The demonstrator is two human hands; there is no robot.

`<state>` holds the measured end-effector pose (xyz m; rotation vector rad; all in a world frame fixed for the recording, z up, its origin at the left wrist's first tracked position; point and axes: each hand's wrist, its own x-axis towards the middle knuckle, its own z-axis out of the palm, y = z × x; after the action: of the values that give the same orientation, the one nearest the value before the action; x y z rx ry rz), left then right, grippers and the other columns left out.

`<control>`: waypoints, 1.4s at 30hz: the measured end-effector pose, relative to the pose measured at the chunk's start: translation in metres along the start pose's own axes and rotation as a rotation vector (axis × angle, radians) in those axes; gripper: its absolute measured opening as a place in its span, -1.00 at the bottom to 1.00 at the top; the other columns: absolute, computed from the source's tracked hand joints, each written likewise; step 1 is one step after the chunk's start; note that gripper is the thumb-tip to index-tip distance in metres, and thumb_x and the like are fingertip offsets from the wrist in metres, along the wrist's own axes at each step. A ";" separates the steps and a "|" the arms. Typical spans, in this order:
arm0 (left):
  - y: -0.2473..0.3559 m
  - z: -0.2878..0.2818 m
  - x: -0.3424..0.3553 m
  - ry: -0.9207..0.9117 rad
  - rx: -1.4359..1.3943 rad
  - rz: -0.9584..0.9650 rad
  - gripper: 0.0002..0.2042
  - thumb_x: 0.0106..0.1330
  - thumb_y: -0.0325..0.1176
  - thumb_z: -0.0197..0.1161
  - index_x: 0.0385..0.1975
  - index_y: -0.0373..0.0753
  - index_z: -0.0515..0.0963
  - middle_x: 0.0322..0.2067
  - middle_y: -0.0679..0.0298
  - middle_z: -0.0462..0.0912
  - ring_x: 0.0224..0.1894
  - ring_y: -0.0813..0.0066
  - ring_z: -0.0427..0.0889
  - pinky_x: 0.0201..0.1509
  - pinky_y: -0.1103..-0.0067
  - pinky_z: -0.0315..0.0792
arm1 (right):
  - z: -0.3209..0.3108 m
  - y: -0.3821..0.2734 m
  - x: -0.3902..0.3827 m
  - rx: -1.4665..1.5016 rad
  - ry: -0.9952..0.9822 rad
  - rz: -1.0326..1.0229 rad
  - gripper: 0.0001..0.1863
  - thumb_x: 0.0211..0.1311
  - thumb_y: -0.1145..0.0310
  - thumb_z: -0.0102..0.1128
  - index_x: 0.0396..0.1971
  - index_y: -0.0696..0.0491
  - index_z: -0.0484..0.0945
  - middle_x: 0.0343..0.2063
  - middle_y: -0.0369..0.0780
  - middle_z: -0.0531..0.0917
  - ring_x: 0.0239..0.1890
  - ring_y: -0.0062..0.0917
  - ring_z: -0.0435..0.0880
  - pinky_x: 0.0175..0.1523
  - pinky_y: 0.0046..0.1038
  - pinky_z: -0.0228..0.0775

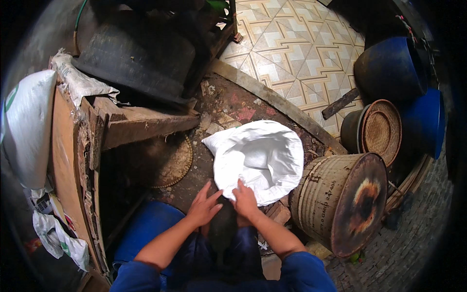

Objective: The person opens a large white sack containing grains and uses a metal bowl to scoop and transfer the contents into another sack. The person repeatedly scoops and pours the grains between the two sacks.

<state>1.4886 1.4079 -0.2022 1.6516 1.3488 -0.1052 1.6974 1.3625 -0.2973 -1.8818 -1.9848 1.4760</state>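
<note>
A white woven sack (227,166) stands on the dirt floor in front of me, its mouth wide and its rim folded outward. The inside shows white, with a pale grey area deeper down. My right hand (244,200) is on the near rim, its fingers over the edge and closed on the fabric. Just left of it, my left hand (203,208) has its fingers spread, the tips beside the sack's near left edge. Nothing shows in the left hand.
A rusty drum (316,199) lies close on the right, with a woven basket (382,129) and blue barrels (389,65) beyond. At left are a wooden bench (146,130), a large black tub (134,63) and a blue barrel (146,228). A raised edge (272,100) borders the tiled floor.
</note>
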 end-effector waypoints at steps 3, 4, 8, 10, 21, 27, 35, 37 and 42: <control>-0.016 0.030 0.049 -0.085 0.173 0.091 -0.53 0.44 -0.02 0.16 0.33 0.13 0.47 0.43 -0.02 0.25 0.51 -0.16 0.08 0.52 0.03 0.03 | 0.035 -0.013 -0.012 -0.026 -0.038 -0.056 -0.49 0.08 0.28 0.45 0.05 0.07 0.53 0.37 0.10 0.29 0.31 -0.07 0.39 0.34 0.00 0.26; -0.023 0.035 0.062 -0.136 0.215 0.096 -0.54 0.46 0.03 0.12 0.32 0.14 0.48 0.44 0.01 0.25 0.52 -0.14 0.06 0.53 0.00 -0.01 | 0.043 -0.016 -0.014 -0.037 -0.022 -0.076 -0.48 0.06 0.30 0.47 0.04 0.07 0.54 0.36 0.12 0.30 0.28 -0.05 0.41 0.31 -0.04 0.29; -0.074 0.061 0.093 -0.325 0.431 -0.035 -0.46 0.47 0.23 -0.09 0.31 0.17 0.49 0.47 0.07 0.22 0.58 -0.07 -0.08 0.57 -0.05 -0.23 | 0.046 -0.008 -0.018 -0.087 -0.213 0.026 -0.30 0.14 0.04 0.43 0.20 0.12 0.48 0.41 0.15 0.22 0.41 -0.01 0.26 0.43 -0.06 0.19; -0.110 0.069 0.092 -0.402 0.491 -0.164 -0.47 0.47 0.24 -0.10 0.30 0.19 0.50 0.49 0.08 0.17 0.60 -0.04 -0.21 0.58 -0.03 -0.35 | 0.052 0.012 -0.016 -0.050 -0.373 0.126 -0.27 0.20 -0.08 0.35 0.21 0.14 0.48 0.39 0.14 0.26 0.42 -0.01 0.26 0.45 -0.08 0.18; -0.143 0.085 0.098 -0.250 0.221 -0.308 -0.44 0.37 0.23 0.11 0.33 0.21 0.47 0.57 0.07 -0.14 0.57 -0.21 -0.22 0.55 -0.09 -0.17 | 0.029 0.049 0.059 -0.407 -0.273 0.263 -0.30 0.32 -0.14 0.17 0.38 -0.15 0.35 0.40 0.01 0.30 0.42 0.03 0.24 0.39 0.06 0.23; -0.152 0.132 0.113 0.112 -0.378 -0.476 -0.12 0.13 0.01 0.51 0.48 0.14 0.21 0.53 -0.22 -0.40 0.50 -0.27 0.06 0.47 0.24 0.23 | 0.068 0.087 0.061 0.048 -0.640 0.482 0.15 0.12 -0.49 0.14 0.52 0.01 0.09 0.40 0.16 0.25 0.41 0.08 0.30 0.46 -0.17 0.19; -0.165 0.185 0.101 0.056 -0.341 -0.772 0.07 0.17 -0.46 0.31 0.53 0.07 -0.39 -0.05 -0.25 0.62 -0.01 -0.21 0.65 0.11 0.10 0.51 | 0.115 0.066 0.007 0.264 -0.589 0.326 -0.19 0.32 -0.03 0.24 0.41 0.15 0.26 0.21 0.11 0.55 0.18 -0.08 0.59 0.23 -0.23 0.43; -0.150 0.172 0.094 0.012 -0.278 -0.761 0.06 0.17 -0.53 0.23 0.53 0.10 -0.42 -0.13 -0.24 0.64 -0.05 -0.23 0.66 0.07 0.08 0.51 | 0.095 0.063 0.021 0.221 -0.361 0.268 -0.46 0.34 0.13 0.17 0.22 0.13 0.50 0.08 0.11 0.62 0.13 -0.01 0.59 0.22 -0.20 0.44; -0.133 0.126 0.071 0.026 -0.207 -0.623 0.00 0.17 -0.64 0.12 0.56 0.21 -0.23 -0.13 -0.24 0.64 -0.03 -0.25 0.64 0.07 0.08 0.48 | 0.015 0.109 0.082 0.376 0.096 0.474 -0.51 0.40 0.06 0.13 0.16 0.08 0.56 0.12 0.01 0.61 0.19 -0.20 0.55 0.29 -0.28 0.37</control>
<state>1.4703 1.3598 -0.3921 1.0219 1.7893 -0.2979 1.7493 1.3981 -0.4193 -2.2742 -1.1550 1.6665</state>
